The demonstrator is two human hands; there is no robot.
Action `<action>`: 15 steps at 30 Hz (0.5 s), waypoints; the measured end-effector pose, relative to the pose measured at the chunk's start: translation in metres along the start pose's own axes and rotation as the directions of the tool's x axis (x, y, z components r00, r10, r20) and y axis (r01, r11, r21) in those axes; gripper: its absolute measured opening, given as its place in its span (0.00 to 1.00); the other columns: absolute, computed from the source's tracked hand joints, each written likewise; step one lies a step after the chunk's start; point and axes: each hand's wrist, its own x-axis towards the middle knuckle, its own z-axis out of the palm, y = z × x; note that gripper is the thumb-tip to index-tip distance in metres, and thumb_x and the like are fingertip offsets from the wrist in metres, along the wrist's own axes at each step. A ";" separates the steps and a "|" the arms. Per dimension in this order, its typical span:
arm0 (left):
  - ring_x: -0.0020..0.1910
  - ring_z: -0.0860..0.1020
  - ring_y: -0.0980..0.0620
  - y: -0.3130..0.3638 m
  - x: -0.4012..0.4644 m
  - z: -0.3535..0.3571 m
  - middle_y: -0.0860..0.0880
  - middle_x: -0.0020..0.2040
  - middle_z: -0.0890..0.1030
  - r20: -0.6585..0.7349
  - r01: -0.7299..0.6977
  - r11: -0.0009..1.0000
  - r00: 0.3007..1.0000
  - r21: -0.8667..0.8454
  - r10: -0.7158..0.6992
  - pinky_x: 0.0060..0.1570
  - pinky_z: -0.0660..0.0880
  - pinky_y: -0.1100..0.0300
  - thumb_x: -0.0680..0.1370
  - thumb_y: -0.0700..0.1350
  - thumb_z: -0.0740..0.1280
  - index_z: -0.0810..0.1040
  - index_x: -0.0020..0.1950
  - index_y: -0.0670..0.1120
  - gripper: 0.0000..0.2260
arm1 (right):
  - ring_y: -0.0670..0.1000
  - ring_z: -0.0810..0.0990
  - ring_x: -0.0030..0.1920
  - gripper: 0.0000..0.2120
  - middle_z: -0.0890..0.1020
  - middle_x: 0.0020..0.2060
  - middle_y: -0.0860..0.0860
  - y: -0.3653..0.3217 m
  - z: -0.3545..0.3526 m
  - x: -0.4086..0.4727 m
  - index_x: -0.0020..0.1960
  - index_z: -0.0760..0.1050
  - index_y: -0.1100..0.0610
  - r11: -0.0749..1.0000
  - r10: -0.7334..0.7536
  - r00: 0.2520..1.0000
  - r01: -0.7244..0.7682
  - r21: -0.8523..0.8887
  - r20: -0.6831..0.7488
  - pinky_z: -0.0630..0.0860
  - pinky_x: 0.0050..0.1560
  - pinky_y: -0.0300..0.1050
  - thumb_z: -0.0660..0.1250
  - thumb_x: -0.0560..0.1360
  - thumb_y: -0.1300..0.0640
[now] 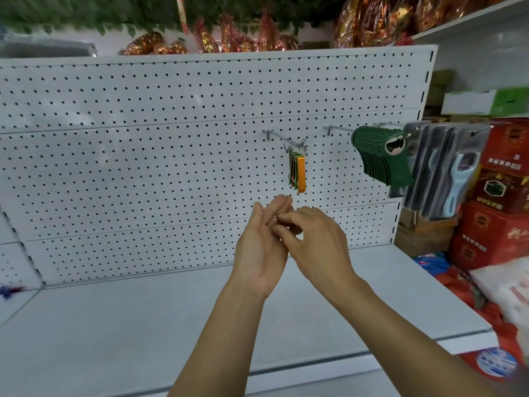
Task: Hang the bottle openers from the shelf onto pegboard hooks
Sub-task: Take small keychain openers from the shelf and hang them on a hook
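Bunch of bottle openers [298,173] hangs by key rings on a pegboard hook [277,136], orange one nearest, green and darker ones behind it. It sits just above and slightly right of both hands, not touching them.

Left hand [262,247] is held palm up and flat, fingers extended toward the pegboard [143,167]. Right hand [312,239] is curled over the left's fingers, fingertips pinched together on something small and dark at the left fingertips; too hidden to tell if it's another opener. Hands touch each other, raised above the shelf [143,325].

Second hook [336,129] right of the first is bare. Further right, a row of dark green openers [380,156] on a hook, then carded light blue openers in clear packs [446,170], overlapping the pegboard's right edge.

Writing: red boxes [498,190] far right have gold printing, not readable. White-and-green box [486,102] above them, text not legible.

Room: pegboard left of the hanging bunch is all open holes. White shelf surface near and left is bare, front edge runs across near the forearms; right end of shelf stops beside red bags and a white package [509,290]. Red and gold foil decorations [243,38] along the top of the pegboard, green leaves above.
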 end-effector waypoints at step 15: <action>0.61 0.78 0.54 0.013 -0.006 0.014 0.52 0.59 0.82 0.138 -0.266 0.824 0.964 0.500 0.227 0.62 0.74 0.52 0.83 0.48 0.58 0.80 0.63 0.51 0.14 | 0.44 0.76 0.30 0.06 0.82 0.31 0.51 0.003 -0.044 0.047 0.41 0.84 0.55 0.640 0.269 0.963 -0.183 0.746 0.006 0.80 0.36 0.43 0.70 0.73 0.62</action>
